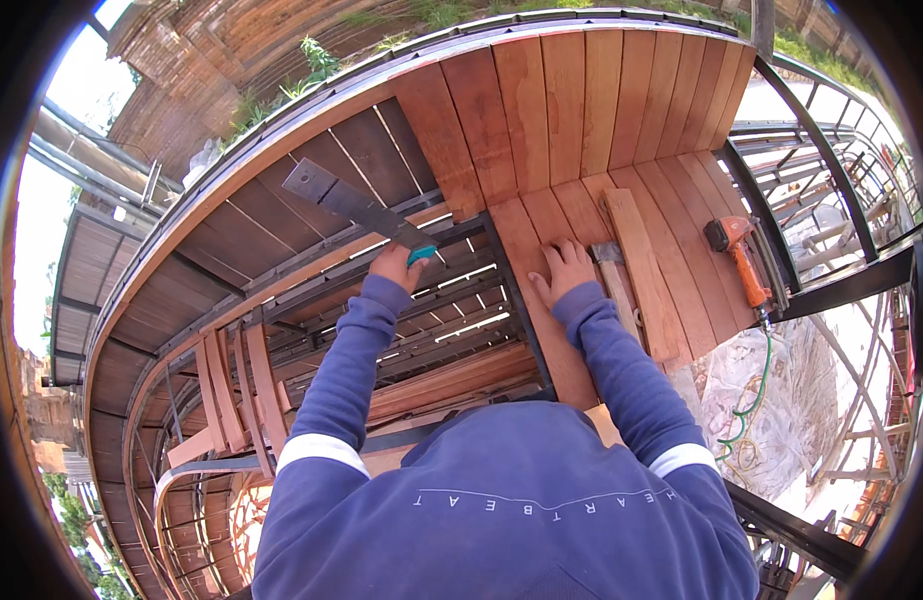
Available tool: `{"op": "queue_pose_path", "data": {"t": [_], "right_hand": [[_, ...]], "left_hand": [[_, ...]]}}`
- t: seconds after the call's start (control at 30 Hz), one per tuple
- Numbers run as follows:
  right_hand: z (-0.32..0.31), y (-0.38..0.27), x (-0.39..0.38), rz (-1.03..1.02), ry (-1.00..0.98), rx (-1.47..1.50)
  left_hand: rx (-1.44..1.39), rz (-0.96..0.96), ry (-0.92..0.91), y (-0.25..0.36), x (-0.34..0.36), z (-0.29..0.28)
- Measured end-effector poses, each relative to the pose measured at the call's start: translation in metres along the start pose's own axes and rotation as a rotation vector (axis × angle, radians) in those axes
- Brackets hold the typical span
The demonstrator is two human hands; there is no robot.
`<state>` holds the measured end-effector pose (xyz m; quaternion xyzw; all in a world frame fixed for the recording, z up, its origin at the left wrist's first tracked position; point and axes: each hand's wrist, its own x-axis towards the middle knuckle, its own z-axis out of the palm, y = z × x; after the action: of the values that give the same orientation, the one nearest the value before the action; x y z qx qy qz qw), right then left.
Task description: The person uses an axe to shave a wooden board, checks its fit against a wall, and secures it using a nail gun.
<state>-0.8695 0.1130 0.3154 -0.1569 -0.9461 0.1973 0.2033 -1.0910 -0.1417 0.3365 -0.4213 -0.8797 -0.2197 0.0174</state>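
Observation:
My left hand grips a flat grey metal tool with a teal handle. Its wide end, which has a small hole, points up and left over dark slats. I cannot make out its exact kind. My right hand rests on the reddish wooden seat boards, its fingers spread and nothing in them. Beside it lies a hammer with a wooden handle, its metal head toward the far side. A loose wooden plank lies along the hammer's right.
An orange-and-black nail gun sits at the boards' right edge, trailing a green air hose. Upright boards form a curved backrest. Left of the seat boards is a dark open frame with gaps; several loose strips lean farther left.

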Motion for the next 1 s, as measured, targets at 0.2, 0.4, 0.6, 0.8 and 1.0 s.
{"op": "queue_pose_path", "data": {"t": [0.2,0.4,0.6,0.8,1.0], "right_hand": [[0.002,-0.004,0.002,0.058,0.0,-0.022],[-0.002,-0.008,0.005,0.075,-0.018,-0.044],[0.002,-0.006,0.005,0.06,0.002,-0.065],[0.0,-0.008,0.007,0.071,-0.008,-0.051],[0.002,-0.006,0.006,0.063,0.009,-0.055]], "left_hand": [[0.185,-0.074,-0.102,-0.03,0.057,0.013],[0.172,-0.099,-0.216,-0.006,0.069,0.023],[0.209,-0.158,-0.294,0.005,0.076,0.02],[0.239,-0.164,-0.319,-0.002,0.082,0.023],[0.231,-0.159,-0.337,-0.006,0.086,0.025]]}}
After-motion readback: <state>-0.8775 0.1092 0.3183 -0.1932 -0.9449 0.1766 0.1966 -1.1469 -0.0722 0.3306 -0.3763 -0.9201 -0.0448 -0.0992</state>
